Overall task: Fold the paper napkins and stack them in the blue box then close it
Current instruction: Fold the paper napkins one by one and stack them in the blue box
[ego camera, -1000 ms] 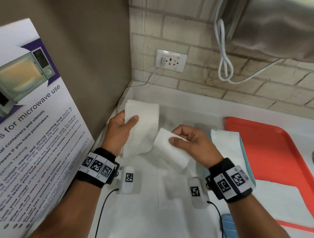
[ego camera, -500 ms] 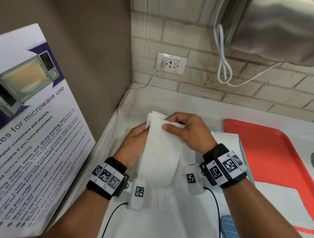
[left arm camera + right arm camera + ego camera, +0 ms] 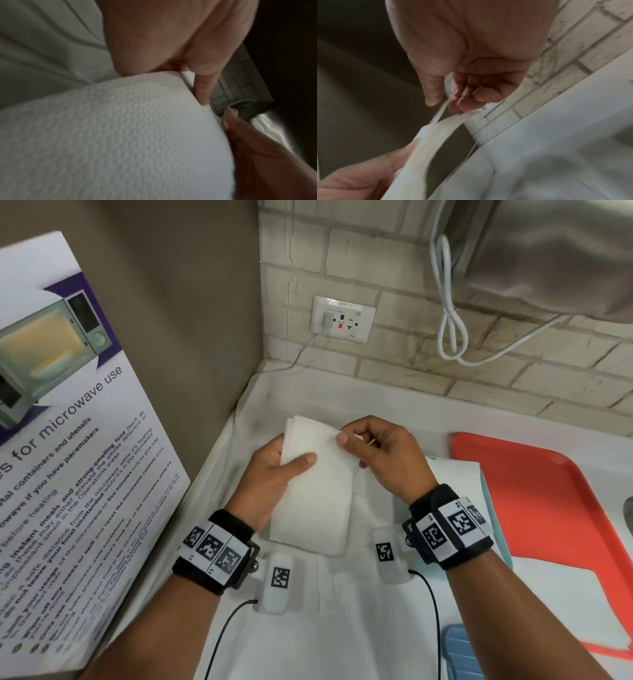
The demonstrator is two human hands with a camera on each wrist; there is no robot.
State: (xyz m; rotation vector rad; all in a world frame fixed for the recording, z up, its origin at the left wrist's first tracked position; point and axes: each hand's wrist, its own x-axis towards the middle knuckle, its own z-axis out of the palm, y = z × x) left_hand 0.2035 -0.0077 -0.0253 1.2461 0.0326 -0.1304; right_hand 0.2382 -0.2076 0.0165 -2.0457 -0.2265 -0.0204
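A poster (image 3: 61, 440) about microwave use leans at the far left. Beside it, the left hand (image 3: 274, 474) grips a folded white napkin (image 3: 315, 491), thumb on top, held above a white cloth (image 3: 342, 628). The right hand (image 3: 380, 457) pinches the napkin's top corner. Behind are a socket (image 3: 342, 318) and a brick wall (image 3: 394, 251). Right of the hands, more napkins (image 3: 455, 477) hide most of the blue box (image 3: 491, 491); a red tray (image 3: 548, 491) lies furthest right, cut off.
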